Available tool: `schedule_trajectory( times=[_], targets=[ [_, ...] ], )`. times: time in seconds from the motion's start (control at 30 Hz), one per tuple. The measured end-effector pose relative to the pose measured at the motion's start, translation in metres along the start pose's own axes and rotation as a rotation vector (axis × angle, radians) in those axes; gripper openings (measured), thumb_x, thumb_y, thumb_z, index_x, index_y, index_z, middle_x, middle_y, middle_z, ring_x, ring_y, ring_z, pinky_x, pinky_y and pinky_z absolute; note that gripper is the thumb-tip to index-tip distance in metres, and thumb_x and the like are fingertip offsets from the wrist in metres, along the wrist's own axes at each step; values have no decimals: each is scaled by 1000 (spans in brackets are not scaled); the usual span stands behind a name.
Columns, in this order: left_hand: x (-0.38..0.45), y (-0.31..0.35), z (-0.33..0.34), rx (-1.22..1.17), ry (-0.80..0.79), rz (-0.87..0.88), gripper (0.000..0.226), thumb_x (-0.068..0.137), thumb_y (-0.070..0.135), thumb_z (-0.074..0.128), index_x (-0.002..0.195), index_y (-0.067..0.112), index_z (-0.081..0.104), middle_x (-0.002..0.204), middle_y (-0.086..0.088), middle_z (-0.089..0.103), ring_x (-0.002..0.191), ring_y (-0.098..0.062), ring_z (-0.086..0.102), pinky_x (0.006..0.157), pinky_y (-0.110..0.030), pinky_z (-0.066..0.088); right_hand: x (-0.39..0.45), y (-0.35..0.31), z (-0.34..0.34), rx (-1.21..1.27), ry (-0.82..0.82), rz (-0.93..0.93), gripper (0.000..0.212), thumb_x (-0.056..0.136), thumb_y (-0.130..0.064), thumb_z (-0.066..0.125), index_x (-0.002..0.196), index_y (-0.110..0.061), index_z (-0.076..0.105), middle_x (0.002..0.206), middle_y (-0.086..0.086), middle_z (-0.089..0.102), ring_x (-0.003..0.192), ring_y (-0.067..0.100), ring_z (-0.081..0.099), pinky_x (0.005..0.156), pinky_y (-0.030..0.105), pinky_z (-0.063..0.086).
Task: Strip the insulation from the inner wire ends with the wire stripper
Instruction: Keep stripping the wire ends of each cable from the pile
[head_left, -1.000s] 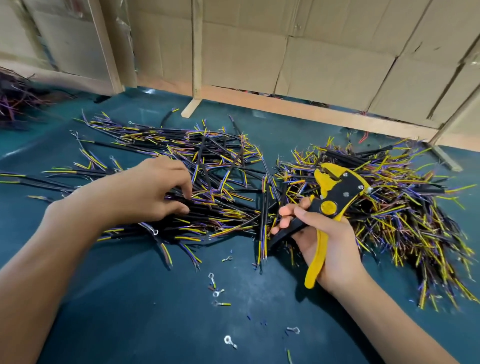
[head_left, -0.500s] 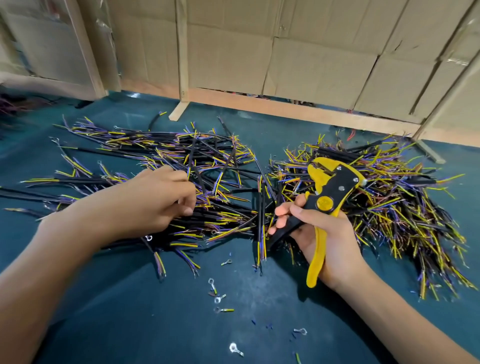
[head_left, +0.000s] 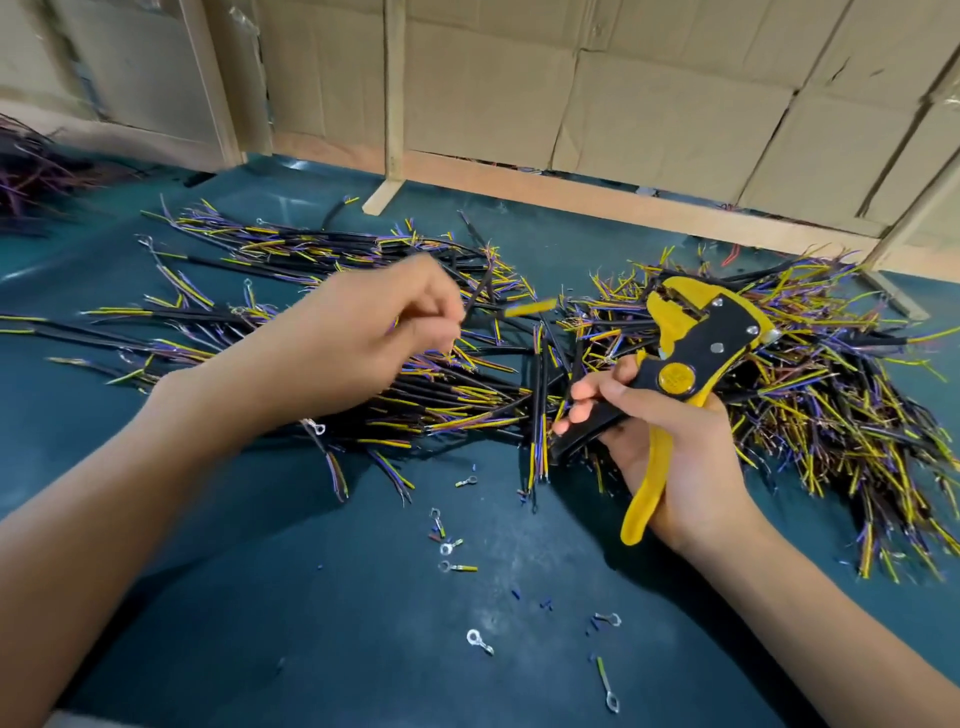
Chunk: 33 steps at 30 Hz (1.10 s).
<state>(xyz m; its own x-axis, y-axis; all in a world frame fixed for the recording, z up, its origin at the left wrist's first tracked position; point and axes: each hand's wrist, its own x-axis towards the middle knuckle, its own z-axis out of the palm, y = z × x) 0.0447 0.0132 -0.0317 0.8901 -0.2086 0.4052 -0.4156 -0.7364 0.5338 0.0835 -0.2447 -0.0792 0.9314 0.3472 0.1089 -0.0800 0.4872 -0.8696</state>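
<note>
1. Near the middle of the frame, the left hand (head_left: 374, 332) is lifted a little above the left pile of cables (head_left: 322, 312). Its fingers are curled and pinch one thin black cable (head_left: 480, 291). The cable is blurry, with a yellow tip sticking out to the right.
2. Right of the middle, the right hand (head_left: 670, 457) is wrapped around the handles of the wire stripper (head_left: 685, 358). The thumb lies across the black part, and the fingers curl around the black handle.
3. The wire stripper is yellow and black. Its head points up toward the upper right, and its yellow handle points down toward the bottom of the frame.
4. The tool's mouth is near the yellow tip of the pinched cable, but they are apart.
5. On the right side of the frame is the right pile of cables (head_left: 831, 405), with many yellow, purple and blue ends sticking out.
6. Both piles lie on a dark teal table (head_left: 260, 597).
7. In the lower middle of the frame, small silver ring terminals (head_left: 478, 642) and tiny bits of cut wire lie on the table.
8. Across the top of the frame are cardboard sheets (head_left: 649, 104) held by wooden strips.
</note>
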Motion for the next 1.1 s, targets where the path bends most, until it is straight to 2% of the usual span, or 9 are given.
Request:
schedule_trajectory(
  times=[0.07,0.17,0.33,0.57,0.7,0.8,0.9,1.0,1.1],
  targets=[
    [10,20,0,-539,186,-1,16,99,12,57,109,24,61,84,7,70,70,-9,60,69,-21,48,-2,-1,3,9,-8,-16,12,81,4,61,83,-5,54,84,24,63,67,33,59,68,50,54],
    [31,42,5,-1217,159,-116,26,102,12,51,126,16,60,94,6,66,72,-12,58,62,-26,48,-6,-1,12,39,-69,4,10,84,-3,63,84,-6,53,95,25,64,73,32,58,68,45,53],
    [41,47,29,-1516,179,-326,22,104,16,49,119,29,57,95,12,65,73,-9,63,61,-27,51,-11,-3,20,108,-163,47,16,83,-2,71,82,-10,57,96,23,64,77,31,61,69,44,54],
    [22,26,55,-1540,259,-390,27,104,16,48,125,32,50,92,11,66,75,-10,65,65,-30,54,-10,7,22,57,-204,74,20,83,9,62,85,-7,51,80,20,62,73,33,59,70,48,54],
    [26,25,42,-1383,385,-279,23,104,13,49,124,25,53,89,3,66,75,-14,66,64,-31,55,-12,12,22,40,-176,78,22,80,11,66,84,-7,54,80,20,63,71,33,62,69,47,54],
    [28,20,29,-1276,470,-222,21,103,9,50,121,22,52,90,-1,61,77,-19,67,66,-34,55,-10,12,22,56,-150,100,20,73,0,77,79,-11,61,80,21,65,69,29,65,66,46,56],
    [23,21,33,-1243,355,-224,25,101,7,51,121,21,53,89,-3,59,73,-21,64,61,-36,53,-8,10,24,68,-112,126,29,66,-8,90,75,-12,63,73,16,63,64,29,62,63,44,57],
    [17,27,41,-1092,221,-152,28,92,10,59,117,21,64,87,-6,57,65,-23,58,56,-32,48,-9,7,23,57,-114,87,16,86,-8,72,79,-7,58,71,14,53,65,30,54,67,49,53],
    [11,33,44,-1097,65,-62,31,87,9,67,114,24,70,86,-7,57,62,-21,57,51,-29,47,-8,-1,24,73,-140,24,15,87,-6,69,81,-4,56,71,13,49,64,29,53,65,47,52]
  ],
)
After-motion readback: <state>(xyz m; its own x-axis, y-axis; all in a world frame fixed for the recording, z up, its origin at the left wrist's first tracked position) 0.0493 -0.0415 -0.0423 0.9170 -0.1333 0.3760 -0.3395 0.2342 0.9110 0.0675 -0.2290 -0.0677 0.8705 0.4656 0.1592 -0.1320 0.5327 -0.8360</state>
